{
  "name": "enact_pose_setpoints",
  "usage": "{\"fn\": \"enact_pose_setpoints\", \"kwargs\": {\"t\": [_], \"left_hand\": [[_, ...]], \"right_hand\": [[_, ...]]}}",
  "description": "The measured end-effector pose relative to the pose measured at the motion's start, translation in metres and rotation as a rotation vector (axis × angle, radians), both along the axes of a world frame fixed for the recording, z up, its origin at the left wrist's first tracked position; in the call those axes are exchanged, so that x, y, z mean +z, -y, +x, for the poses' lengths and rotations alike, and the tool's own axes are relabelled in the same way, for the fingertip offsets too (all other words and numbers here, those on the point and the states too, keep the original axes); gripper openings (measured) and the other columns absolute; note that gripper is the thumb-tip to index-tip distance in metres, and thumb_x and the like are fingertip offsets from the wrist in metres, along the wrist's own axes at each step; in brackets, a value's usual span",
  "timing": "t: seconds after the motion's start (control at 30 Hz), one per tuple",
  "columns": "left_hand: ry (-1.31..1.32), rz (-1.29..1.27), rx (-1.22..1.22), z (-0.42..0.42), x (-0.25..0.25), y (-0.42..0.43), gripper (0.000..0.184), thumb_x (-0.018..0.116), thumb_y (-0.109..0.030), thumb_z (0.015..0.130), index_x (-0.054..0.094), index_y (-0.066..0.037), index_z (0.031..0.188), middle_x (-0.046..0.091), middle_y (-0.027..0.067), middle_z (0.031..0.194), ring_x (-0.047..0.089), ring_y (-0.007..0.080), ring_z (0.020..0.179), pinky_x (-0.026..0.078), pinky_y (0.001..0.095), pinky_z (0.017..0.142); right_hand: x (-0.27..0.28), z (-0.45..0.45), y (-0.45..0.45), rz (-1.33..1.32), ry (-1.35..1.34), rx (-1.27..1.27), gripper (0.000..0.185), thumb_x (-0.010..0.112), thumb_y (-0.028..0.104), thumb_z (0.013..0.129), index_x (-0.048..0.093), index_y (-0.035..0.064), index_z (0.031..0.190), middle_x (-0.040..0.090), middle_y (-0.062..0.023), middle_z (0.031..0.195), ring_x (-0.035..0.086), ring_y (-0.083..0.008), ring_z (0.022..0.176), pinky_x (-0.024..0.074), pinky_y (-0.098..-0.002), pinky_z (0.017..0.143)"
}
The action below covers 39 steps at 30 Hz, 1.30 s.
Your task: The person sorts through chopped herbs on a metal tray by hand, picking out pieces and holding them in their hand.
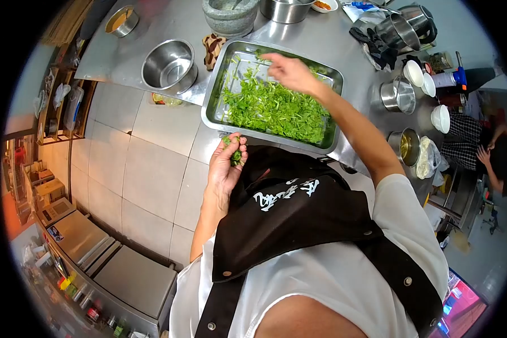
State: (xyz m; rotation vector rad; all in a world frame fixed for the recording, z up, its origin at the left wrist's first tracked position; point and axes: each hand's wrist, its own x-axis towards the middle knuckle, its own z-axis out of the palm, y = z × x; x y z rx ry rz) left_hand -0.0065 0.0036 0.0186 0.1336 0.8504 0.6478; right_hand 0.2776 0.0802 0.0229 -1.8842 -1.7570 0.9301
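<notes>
A rectangular steel tray (pixel 213 107) sits at the near edge of the metal table, with chopped leafy green herbs (pixel 276 107) spread over its bottom. My left hand (pixel 226 160) is beside the tray's near left corner, its fingers closed around a small bunch of the same green herbs (pixel 236 155). Over the far part of the tray is my right hand (pixel 290 72). Its index finger stretches left toward a few scattered leaves, while the other fingers are bent and partly hidden. I see nothing held in it.
An empty steel pot (pixel 169 66) stands left of the tray, near a patterned cloth (pixel 213 49). Behind are a stone mortar (pixel 230 17) and a steel pot (pixel 287 8). Several bowls and pots, including one with yellowish liquid (pixel 404 146), line the right side. Another person (pixel 490 149) is at far right.
</notes>
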Motion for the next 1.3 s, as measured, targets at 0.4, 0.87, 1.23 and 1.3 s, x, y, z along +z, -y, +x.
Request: {"fn": "enact_pose_setpoints", "kwargs": {"t": [0.4, 0.87, 1.23, 1.3], "left_hand": [[0.027, 0.030, 0.033, -0.009, 0.000, -0.004, 0.017, 0.057, -0.004, 0.088, 0.058, -0.005, 0.105, 0.062, 0.0061, 0.090, 0.059, 0.0121, 0.073, 0.051, 0.0236, 0.065], [0.043, 0.042, 0.026, -0.010, -0.001, -0.005, 0.016, 0.057, -0.006, 0.089, 0.058, -0.006, 0.105, 0.062, 0.0073, 0.090, 0.058, 0.0130, 0.074, 0.051, 0.0245, 0.065], [-0.003, 0.021, 0.010, -0.013, 0.000, -0.001, 0.016, 0.056, -0.006, 0.089, 0.058, -0.006, 0.105, 0.062, 0.0064, 0.092, 0.058, 0.0124, 0.074, 0.051, 0.0241, 0.066], [0.001, 0.020, 0.003, -0.010, 0.000, -0.001, 0.017, 0.056, -0.005, 0.089, 0.058, -0.006, 0.106, 0.063, 0.0065, 0.092, 0.059, 0.0123, 0.074, 0.051, 0.0241, 0.066]], "right_hand": [[0.015, -0.024, 0.031, 0.014, -0.150, -0.006, 0.036, 0.051, 0.019, 0.091, 0.052, 0.0191, 0.127, 0.067, -0.0050, 0.093, 0.063, -0.0133, 0.078, 0.0513, -0.0290, 0.074], [-0.011, 0.049, 0.043, 0.038, -0.384, -0.367, 0.040, 0.045, 0.012, 0.087, 0.048, 0.0071, 0.127, 0.067, -0.0110, 0.091, 0.064, -0.0190, 0.082, 0.0485, -0.0311, 0.079], [-0.011, 0.027, 0.042, 0.252, 0.019, -0.045, 0.044, 0.050, 0.000, 0.075, 0.059, 0.0165, 0.114, 0.064, -0.0028, 0.103, 0.057, -0.0259, 0.096, 0.0464, -0.0369, 0.085], [-0.018, 0.020, 0.040, 0.378, 0.279, 0.150, 0.036, 0.051, -0.001, 0.074, 0.063, 0.0151, 0.103, 0.063, -0.0021, 0.099, 0.056, -0.0248, 0.097, 0.0455, -0.0365, 0.085]]}}
